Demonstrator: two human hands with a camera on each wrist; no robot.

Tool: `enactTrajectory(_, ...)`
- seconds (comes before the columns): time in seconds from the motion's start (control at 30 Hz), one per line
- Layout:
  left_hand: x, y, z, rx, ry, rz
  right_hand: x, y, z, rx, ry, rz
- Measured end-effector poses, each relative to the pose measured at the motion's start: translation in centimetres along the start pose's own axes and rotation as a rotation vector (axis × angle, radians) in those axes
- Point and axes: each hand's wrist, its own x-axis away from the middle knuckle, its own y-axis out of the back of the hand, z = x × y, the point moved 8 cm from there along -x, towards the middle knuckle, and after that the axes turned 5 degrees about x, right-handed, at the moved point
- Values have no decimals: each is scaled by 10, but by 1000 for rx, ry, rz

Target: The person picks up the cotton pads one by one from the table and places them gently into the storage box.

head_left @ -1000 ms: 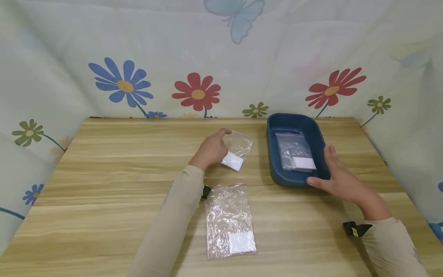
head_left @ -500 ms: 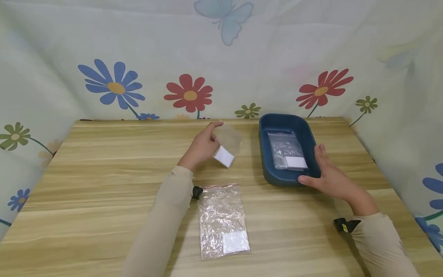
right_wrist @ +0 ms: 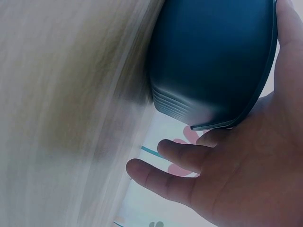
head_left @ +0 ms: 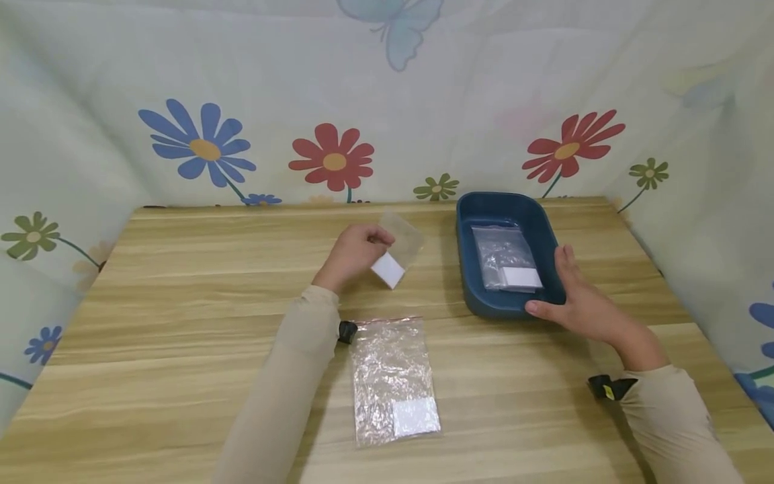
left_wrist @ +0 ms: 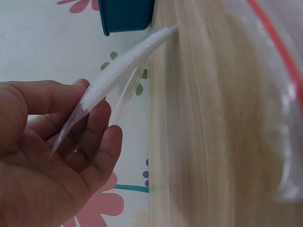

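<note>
My left hand (head_left: 352, 254) pinches a small clear zip bag (head_left: 404, 235) with a white label between thumb and fingers. In the left wrist view the bag (left_wrist: 116, 73) is seen nearly edge-on, tilted, with its far end close to the tabletop. At the right stands a dark blue plastic bin (head_left: 492, 308). Inside it lie clear bags (head_left: 500, 254) with a white label on top; how many cannot be told. My right hand (head_left: 595, 312) rests against the bin's near right corner, thumb at the front and fingers along the side. The right wrist view shows those fingers (right_wrist: 161, 182) fairly straight and spread.
A larger clear zip bag (head_left: 390, 370) with a red seal line and white label lies flat on the wooden table (head_left: 181, 323), nearer me, just right of my left forearm. A flowered cloth (head_left: 272, 81) hangs behind the table and at its sides.
My left hand has picked the small bag up off the table and tilted it; its outstretched index finger has drawn in. My right hand stays at the bin. The view has shifted slightly.
</note>
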Motion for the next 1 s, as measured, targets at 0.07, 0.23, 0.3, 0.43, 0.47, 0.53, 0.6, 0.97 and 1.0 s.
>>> enactTrajectory(0.07, -1, -2, -2, -10, -9, -5, 1, 2, -2, 3, -7, -2)
enactTrajectory(0.23, -2, -1, -11, -2, -54, -48, 2, 6, -2, 8, -3, -14)
enactTrajectory(0.3, -1, 2, -17, 27, -87, -85, 2, 7, -1, 6, 1, -17)
enactTrajectory(0.43, 4, 8, -32, 177, -158, -135, 2, 9, 0, 5, 6, -19)
enactTrajectory(0.47, 6, 8, -36, 223, -166, -130, 2, 9, 0, 7, 7, -19)
enactTrajectory(0.53, 8, 5, -42, 306, -176, -102, 2, 10, 1, 13, 5, -18)
enactTrajectory(0.6, 8, -1, -45, 358, -172, -68, 1, 10, 1, 17, 6, -19)
enactTrajectory(0.97, -18, -53, -67, 467, -172, 6, 1, 6, 1, 15, -1, -11)
enactTrajectory(1.0, -21, -59, -70, 473, -165, 5, 0, 6, 1, 15, -2, -10)
